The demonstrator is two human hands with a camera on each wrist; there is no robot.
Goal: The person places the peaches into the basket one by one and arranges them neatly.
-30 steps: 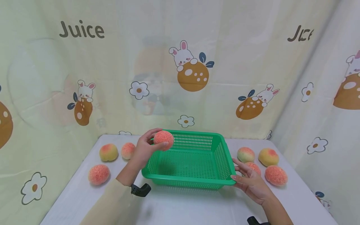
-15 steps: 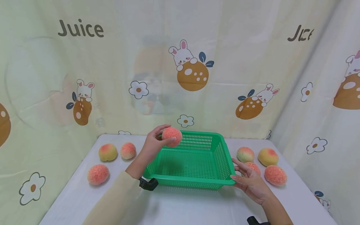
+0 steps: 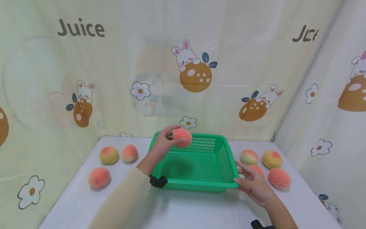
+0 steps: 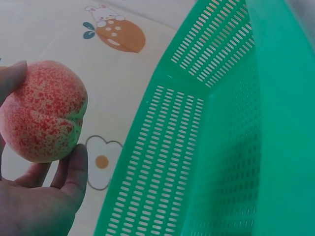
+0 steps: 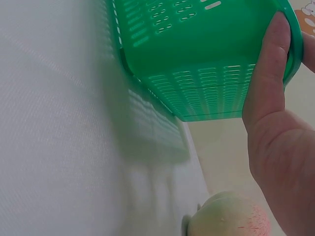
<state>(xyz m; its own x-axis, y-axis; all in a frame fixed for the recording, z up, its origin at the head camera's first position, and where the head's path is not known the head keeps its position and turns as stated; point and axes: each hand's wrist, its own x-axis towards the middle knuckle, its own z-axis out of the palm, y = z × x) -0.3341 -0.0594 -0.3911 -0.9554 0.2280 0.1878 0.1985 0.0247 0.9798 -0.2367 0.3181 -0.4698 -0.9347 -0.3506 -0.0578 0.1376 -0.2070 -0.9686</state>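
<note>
My left hand point(image 3: 162, 145) grips a pink speckled peach point(image 3: 183, 137) between thumb and fingers. The peach is held above the left back part of a green plastic basket point(image 3: 197, 185), without touching it. A crease runs across the fruit point(image 4: 47, 108) in the left wrist view. At the basket's right front corner, my right hand point(image 3: 254, 186) holds the rim. The right wrist view has the thumb point(image 5: 275, 54) against the basket's outer side, with another finger past the rim. No fruit shows inside the basket.
On the left of the white table point(image 3: 194, 210) lie a yellow peach point(image 3: 109, 155), a small pink peach point(image 3: 130, 153) and a larger pink one point(image 3: 98, 177). Several more, including a yellow peach point(image 3: 272, 159), lie right of the basket. A printed curtain point(image 3: 137, 63) hangs behind.
My left hand has carried the peach rightward and slightly up, from the basket's left edge to over its inside. The right hand stays at the rim; the basket looks unmoved.
</note>
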